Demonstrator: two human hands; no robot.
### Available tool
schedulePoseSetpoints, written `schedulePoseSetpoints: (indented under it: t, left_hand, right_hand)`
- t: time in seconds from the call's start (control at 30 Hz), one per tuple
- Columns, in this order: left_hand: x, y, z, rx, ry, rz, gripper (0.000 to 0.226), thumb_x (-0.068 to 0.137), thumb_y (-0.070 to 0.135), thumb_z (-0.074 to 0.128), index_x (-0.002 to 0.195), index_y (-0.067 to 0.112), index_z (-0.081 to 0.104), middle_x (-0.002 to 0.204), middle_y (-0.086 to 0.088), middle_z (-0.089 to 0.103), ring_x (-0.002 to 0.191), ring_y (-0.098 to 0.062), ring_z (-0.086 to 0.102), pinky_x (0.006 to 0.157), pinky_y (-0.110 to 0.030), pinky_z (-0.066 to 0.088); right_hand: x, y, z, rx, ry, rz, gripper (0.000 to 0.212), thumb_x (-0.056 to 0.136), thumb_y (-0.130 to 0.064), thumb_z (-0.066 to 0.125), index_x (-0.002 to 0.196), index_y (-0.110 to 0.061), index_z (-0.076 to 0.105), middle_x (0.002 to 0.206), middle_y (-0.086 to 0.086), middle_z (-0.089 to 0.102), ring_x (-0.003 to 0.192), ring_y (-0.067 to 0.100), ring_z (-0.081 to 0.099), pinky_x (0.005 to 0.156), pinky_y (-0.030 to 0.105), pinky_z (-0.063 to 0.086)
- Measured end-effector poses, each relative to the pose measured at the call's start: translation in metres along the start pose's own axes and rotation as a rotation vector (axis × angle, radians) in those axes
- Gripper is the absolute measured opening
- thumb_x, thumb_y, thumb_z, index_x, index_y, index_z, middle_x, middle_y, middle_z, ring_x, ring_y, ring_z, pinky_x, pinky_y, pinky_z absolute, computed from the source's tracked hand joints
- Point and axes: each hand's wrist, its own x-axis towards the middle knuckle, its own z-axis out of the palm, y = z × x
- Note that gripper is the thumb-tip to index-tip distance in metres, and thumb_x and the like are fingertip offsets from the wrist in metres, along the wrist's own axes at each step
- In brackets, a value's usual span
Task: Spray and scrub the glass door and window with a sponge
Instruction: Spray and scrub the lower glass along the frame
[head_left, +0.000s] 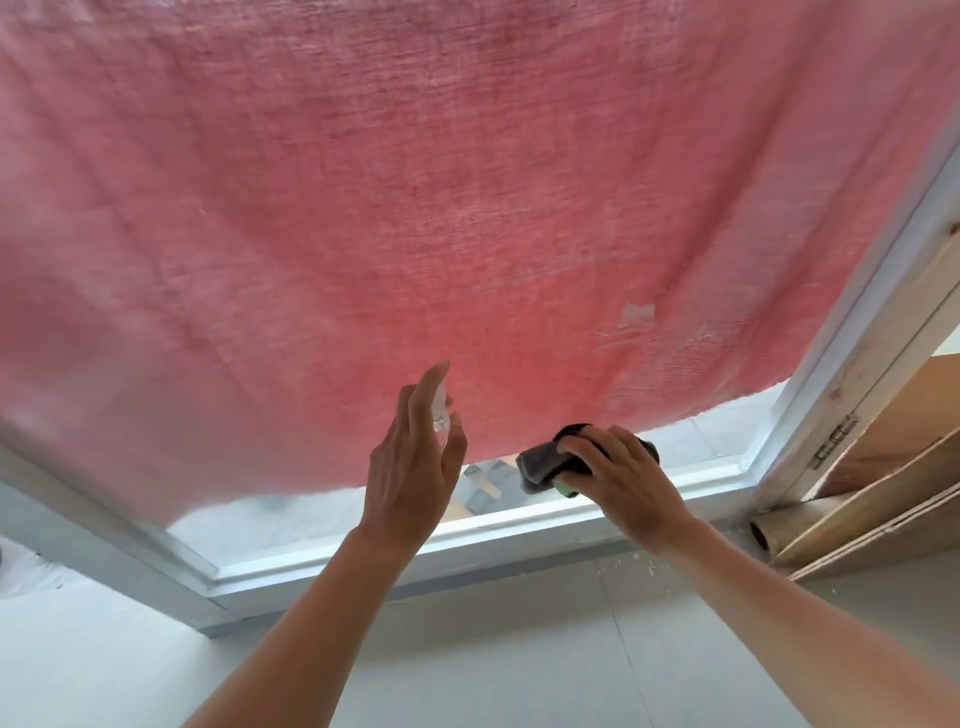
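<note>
A glass pane (322, 512) in a pale frame (519, 535) fills the view, with a pink woven cloth (467, 208) hanging behind most of it. My left hand (410, 467) is raised near the glass and wraps a small clear spray bottle (444, 410), whose top peeks out past the fingers. My right hand (618, 478) presses a dark sponge with a green underside (545, 462) against the lower part of the glass, just above the bottom rail.
A wooden door frame with a metal hinge (834, 439) runs down the right side. Plywood sheets (883, 499) and a cardboard tube (763, 535) lean at the lower right. The pale floor (467, 649) lies below, with white flecks near the frame.
</note>
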Motion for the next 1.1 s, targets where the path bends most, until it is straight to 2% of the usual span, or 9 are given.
schedulePoseSetpoints:
  t: [0.1,0.2,0.3,0.4,0.53,0.7,0.87,0.93,1.1]
  left_hand:
    - [-0.001,-0.002,0.000,0.008,0.015,0.002,0.055,0.091,0.013,0.054,0.139,0.020,0.027,0.116,0.004,0.043,0.076,-0.004,0.050,0.061,-0.023,0.045]
    - [-0.001,-0.001,0.000,0.004,0.019,-0.009,0.056,0.092,0.014,0.054,0.139,0.020,0.026,0.117,0.003,0.043,0.074,-0.013,0.055,0.059,-0.026,0.046]
    - [-0.001,0.000,-0.003,0.002,0.030,-0.034,0.054,0.093,0.016,0.052,0.140,0.021,0.024,0.120,-0.003,0.048,0.075,-0.021,0.060,0.058,-0.028,0.047]
    - [0.001,0.003,-0.007,-0.009,0.021,-0.046,0.055,0.095,0.017,0.051,0.141,0.025,0.021,0.112,-0.008,0.055,0.072,-0.019,0.059,0.056,-0.030,0.050]
    - [0.005,0.007,-0.009,0.007,0.018,-0.029,0.057,0.093,0.015,0.053,0.141,0.023,0.023,0.112,-0.007,0.055,0.075,-0.016,0.059,0.058,-0.026,0.048]
    - [0.011,0.015,-0.005,-0.004,0.015,-0.004,0.057,0.093,0.014,0.053,0.141,0.024,0.023,0.109,-0.008,0.056,0.074,-0.009,0.053,0.056,-0.024,0.046]
    - [0.014,0.026,0.005,-0.011,0.000,0.003,0.055,0.093,0.016,0.052,0.140,0.025,0.024,0.115,-0.006,0.054,0.075,-0.018,0.060,0.054,-0.028,0.049]
    - [0.015,0.031,0.011,-0.002,-0.007,0.018,0.056,0.092,0.015,0.053,0.140,0.024,0.025,0.116,-0.006,0.055,0.077,-0.018,0.061,0.056,-0.025,0.047]
    - [0.018,0.039,0.025,-0.008,-0.037,0.023,0.056,0.092,0.016,0.052,0.140,0.024,0.024,0.110,-0.005,0.058,0.083,-0.003,0.053,0.061,-0.021,0.047]
  right_hand:
    - [0.014,0.001,-0.009,0.035,0.139,0.027,0.047,0.060,-0.007,0.085,0.099,-0.027,0.068,0.125,0.002,0.044,0.117,0.027,0.043,0.098,0.041,0.033]
    - [0.045,0.002,-0.032,0.057,0.322,0.012,0.035,0.071,-0.010,0.073,0.101,-0.028,0.069,0.127,-0.001,0.044,0.118,0.026,0.042,0.095,0.039,0.034]
    - [0.082,0.001,-0.064,0.072,0.497,0.036,0.030,0.078,-0.013,0.074,0.103,-0.028,0.068,0.128,-0.001,0.045,0.118,0.026,0.043,0.092,0.038,0.035]
    - [0.116,0.001,-0.098,0.091,0.639,0.108,0.031,0.084,-0.017,0.072,0.110,-0.031,0.062,0.129,-0.001,0.043,0.119,0.026,0.042,0.094,0.037,0.034]
    - [0.138,0.008,-0.130,0.103,0.743,0.148,0.028,0.089,-0.012,0.064,0.112,-0.027,0.070,0.128,-0.001,0.043,0.118,0.025,0.042,0.095,0.037,0.033]
    - [0.124,0.020,-0.122,0.031,0.703,0.085,0.021,0.092,-0.014,0.063,0.109,-0.025,0.069,0.126,0.002,0.053,0.119,0.026,0.048,0.095,0.041,0.036]
    - [0.085,0.030,-0.089,0.011,0.610,0.053,0.032,0.084,-0.013,0.072,0.109,-0.028,0.058,0.127,0.000,0.045,0.120,0.026,0.043,0.096,0.038,0.034]
    - [0.063,0.032,-0.071,0.023,0.528,0.053,0.042,0.076,-0.010,0.076,0.108,-0.027,0.056,0.127,0.001,0.044,0.120,0.026,0.042,0.097,0.039,0.034]
    - [0.003,0.030,-0.020,0.002,0.204,0.101,0.057,0.056,-0.004,0.087,0.104,-0.024,0.062,0.126,0.003,0.043,0.118,0.028,0.042,0.102,0.043,0.030]
